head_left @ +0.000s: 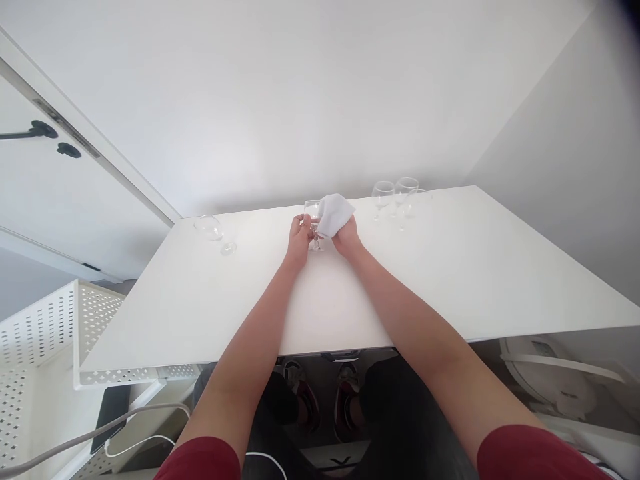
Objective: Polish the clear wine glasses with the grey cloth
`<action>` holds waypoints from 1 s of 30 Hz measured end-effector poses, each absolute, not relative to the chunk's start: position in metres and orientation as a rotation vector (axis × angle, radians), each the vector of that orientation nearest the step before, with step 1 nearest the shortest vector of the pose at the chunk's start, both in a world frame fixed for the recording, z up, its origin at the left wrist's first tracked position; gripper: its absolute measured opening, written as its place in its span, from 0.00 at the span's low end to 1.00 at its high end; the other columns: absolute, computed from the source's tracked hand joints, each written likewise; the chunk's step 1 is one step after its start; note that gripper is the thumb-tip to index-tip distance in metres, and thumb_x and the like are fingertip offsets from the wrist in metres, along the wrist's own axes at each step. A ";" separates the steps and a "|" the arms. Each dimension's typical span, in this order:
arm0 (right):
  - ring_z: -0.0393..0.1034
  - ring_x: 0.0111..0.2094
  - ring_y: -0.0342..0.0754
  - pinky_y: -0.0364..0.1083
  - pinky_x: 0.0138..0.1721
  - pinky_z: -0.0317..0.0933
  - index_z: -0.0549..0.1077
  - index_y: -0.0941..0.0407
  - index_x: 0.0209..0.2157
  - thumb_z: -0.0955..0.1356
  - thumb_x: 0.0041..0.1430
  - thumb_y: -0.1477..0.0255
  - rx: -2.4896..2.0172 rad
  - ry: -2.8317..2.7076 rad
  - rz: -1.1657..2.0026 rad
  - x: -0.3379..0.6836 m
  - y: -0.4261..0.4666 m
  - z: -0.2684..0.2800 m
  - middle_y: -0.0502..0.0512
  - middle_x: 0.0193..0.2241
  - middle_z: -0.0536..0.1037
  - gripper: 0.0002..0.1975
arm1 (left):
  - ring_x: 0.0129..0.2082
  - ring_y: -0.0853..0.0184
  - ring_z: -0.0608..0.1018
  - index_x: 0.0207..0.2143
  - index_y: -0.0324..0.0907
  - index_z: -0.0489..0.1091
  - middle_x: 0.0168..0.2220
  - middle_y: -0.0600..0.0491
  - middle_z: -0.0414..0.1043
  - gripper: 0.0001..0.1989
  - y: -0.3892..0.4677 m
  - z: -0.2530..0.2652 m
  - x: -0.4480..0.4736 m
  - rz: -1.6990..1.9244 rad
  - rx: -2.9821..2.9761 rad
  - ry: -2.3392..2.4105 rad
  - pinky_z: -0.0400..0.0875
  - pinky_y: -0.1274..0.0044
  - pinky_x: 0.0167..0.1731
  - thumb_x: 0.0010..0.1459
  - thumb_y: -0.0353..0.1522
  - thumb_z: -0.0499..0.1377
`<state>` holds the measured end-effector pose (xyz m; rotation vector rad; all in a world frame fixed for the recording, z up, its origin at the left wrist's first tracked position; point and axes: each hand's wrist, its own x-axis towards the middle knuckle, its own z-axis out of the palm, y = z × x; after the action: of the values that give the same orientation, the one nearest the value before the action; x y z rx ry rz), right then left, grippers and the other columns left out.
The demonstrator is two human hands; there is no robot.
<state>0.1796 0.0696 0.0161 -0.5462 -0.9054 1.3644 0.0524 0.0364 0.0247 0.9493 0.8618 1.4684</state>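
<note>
Near the back of the white table, my left hand (pixel 300 239) is closed around a clear stemmed wine glass (pixel 312 208), its fingers at the lower bowl and stem. The glass is upright, its foot at or just above the tabletop; I cannot tell which. My right hand (pixel 347 235) grips a pale grey-white cloth (pixel 335 213), which is against the right side of the bowl. The cloth hides most of the right fingers and part of the glass.
Several clear wine glasses (pixel 384 189) stand at the back right of the white table (pixel 425 267). Another wine glass (pixel 209 228) lies on its side at the left. A wall rises behind the table. White perforated panels (pixel 45 327) and a cable (pixel 100 430) are at lower left.
</note>
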 end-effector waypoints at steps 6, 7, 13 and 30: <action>0.69 0.29 0.52 0.52 0.25 0.68 0.74 0.53 0.33 0.74 0.55 0.55 -0.502 -1.011 1.546 0.177 0.065 0.015 0.54 0.27 0.77 0.15 | 0.27 0.71 0.76 0.40 0.44 0.73 0.33 0.52 0.74 0.24 0.035 0.025 0.054 1.430 1.002 0.903 0.67 0.78 0.25 0.57 0.54 0.67; 0.67 0.28 0.51 0.52 0.25 0.69 0.74 0.53 0.34 0.74 0.56 0.56 -0.485 -1.028 1.564 0.176 0.065 0.016 0.54 0.26 0.76 0.15 | 0.27 0.70 0.76 0.40 0.44 0.73 0.32 0.53 0.73 0.24 0.036 0.025 0.054 1.433 0.989 0.920 0.66 0.78 0.25 0.57 0.54 0.67; 0.67 0.26 0.48 0.49 0.23 0.67 0.72 0.51 0.39 0.78 0.52 0.63 -0.461 -1.030 1.528 0.174 0.065 0.018 0.49 0.28 0.75 0.16 | 0.24 0.72 0.73 0.37 0.45 0.66 0.28 0.56 0.70 0.25 0.040 0.021 0.052 1.489 1.000 0.984 0.63 0.79 0.22 0.58 0.56 0.65; 0.72 0.31 0.48 0.47 0.27 0.67 0.69 0.51 0.33 0.75 0.54 0.57 -0.544 -0.758 1.346 0.179 0.075 0.018 0.50 0.28 0.74 0.16 | 0.33 0.67 0.77 0.34 0.42 0.74 0.33 0.50 0.77 0.18 0.041 0.013 0.053 1.259 1.253 0.951 0.70 0.74 0.39 0.59 0.47 0.68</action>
<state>0.1795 0.0748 0.0184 -0.5444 -0.7578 1.3457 0.0526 0.0412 0.0135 1.2530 0.9507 1.2594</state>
